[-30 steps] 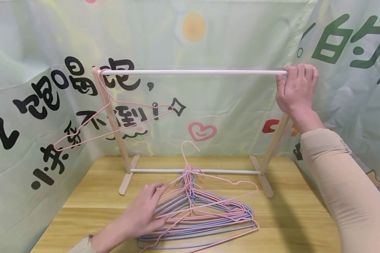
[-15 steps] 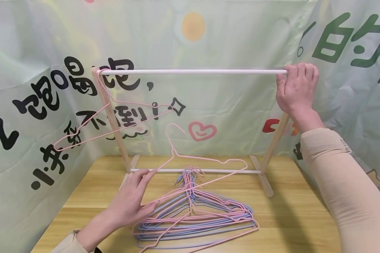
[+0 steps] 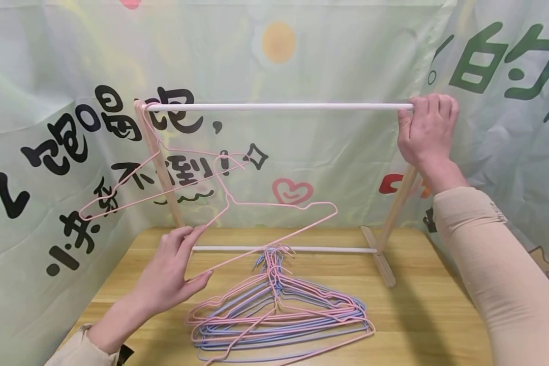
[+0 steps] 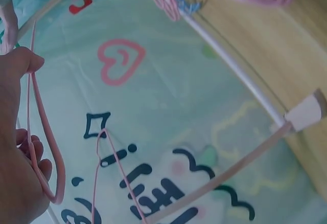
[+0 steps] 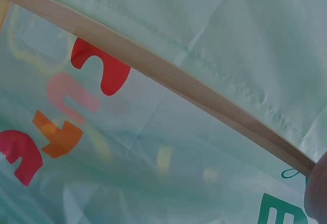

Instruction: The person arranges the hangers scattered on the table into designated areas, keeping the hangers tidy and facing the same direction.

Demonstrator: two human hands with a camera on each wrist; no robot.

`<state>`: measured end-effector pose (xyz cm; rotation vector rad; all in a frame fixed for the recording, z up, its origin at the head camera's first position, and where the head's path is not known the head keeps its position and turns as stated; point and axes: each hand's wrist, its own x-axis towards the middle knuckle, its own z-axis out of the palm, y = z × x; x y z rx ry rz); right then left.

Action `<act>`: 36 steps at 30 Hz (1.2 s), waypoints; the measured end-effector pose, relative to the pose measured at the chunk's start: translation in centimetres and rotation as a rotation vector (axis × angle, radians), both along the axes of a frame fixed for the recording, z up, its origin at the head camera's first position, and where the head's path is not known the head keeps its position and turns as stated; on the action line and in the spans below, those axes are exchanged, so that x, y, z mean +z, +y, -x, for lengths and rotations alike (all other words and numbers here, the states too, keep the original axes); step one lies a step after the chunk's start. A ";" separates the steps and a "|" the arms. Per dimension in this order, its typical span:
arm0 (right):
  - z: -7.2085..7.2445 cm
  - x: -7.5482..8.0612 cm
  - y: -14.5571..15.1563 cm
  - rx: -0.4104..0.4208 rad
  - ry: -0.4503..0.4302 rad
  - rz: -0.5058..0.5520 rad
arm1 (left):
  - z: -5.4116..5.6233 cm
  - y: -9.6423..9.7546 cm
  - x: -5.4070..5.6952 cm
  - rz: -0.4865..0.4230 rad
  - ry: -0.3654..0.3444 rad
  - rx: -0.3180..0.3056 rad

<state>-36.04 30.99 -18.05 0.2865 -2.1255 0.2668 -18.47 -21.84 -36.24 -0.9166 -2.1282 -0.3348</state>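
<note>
My left hand holds a pink wire hanger by its left end, thumb on the lower bar and fingers at the shoulder. The hanger is raised, hook upward, above a pile of pink and blue hangers on the table. My right hand grips the top right corner of a rack, where the white top rod meets the wooden upright. Another pink hanger hangs at the rod's left end; the raised hook overlaps it in the head view.
The rack stands on wooden feet, joined by a white lower rod just behind the pile. A printed cloth closes off the back and sides of the wooden table.
My left hand has lifted the pink hanger off the pile, up and to the left. The right hand keeps its grip on the rack corner.
</note>
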 end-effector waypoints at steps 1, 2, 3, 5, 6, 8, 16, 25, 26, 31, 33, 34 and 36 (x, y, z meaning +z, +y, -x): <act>0.0 0.0 0.0 0.000 -0.001 0.000 | 0.1 -0.2 0.2 -0.001 0.003 0.001; 0.0 0.0 0.0 0.000 -0.001 -0.001 | 0.2 -0.4 0.5 -0.002 0.008 0.004; 0.0 -0.1 0.0 -0.002 -0.004 0.001 | 0.2 -0.6 0.7 0.001 0.009 0.011; -0.1 -0.1 0.0 -0.005 -0.011 -0.001 | 0.4 -1.0 1.2 0.006 0.015 0.020; -0.1 -0.1 -0.1 -0.007 -0.016 0.000 | 0.5 -1.2 1.5 0.007 0.024 0.021; 0.0 -0.2 -0.1 -0.011 -0.023 -0.001 | 0.8 -1.5 2.1 0.004 0.044 0.014; -0.1 -0.2 -0.1 -0.006 -0.007 0.000 | 2.4 -2.6 5.0 -0.003 0.159 -0.022; -0.1 -0.1 -0.1 0.001 0.007 0.003 | 3.8 -4.3 8.0 0.087 0.214 0.072; -0.1 -0.1 -0.1 -0.001 0.006 0.004 | 3.9 -4.4 8.2 0.092 0.218 0.081; 0.0 0.0 -0.1 -0.003 0.000 0.009 | 4.7 -5.5 9.1 0.116 0.249 0.116; 0.0 0.0 -0.1 -0.003 0.001 0.008 | 4.9 -6.0 9.4 0.133 0.246 0.135; 0.0 0.0 -0.1 -0.004 0.001 0.007 | 5.0 -6.2 9.6 0.141 0.240 0.143; 0.0 0.0 -0.1 -0.005 -0.001 0.007 | 5.3 -6.8 9.9 0.148 0.233 0.160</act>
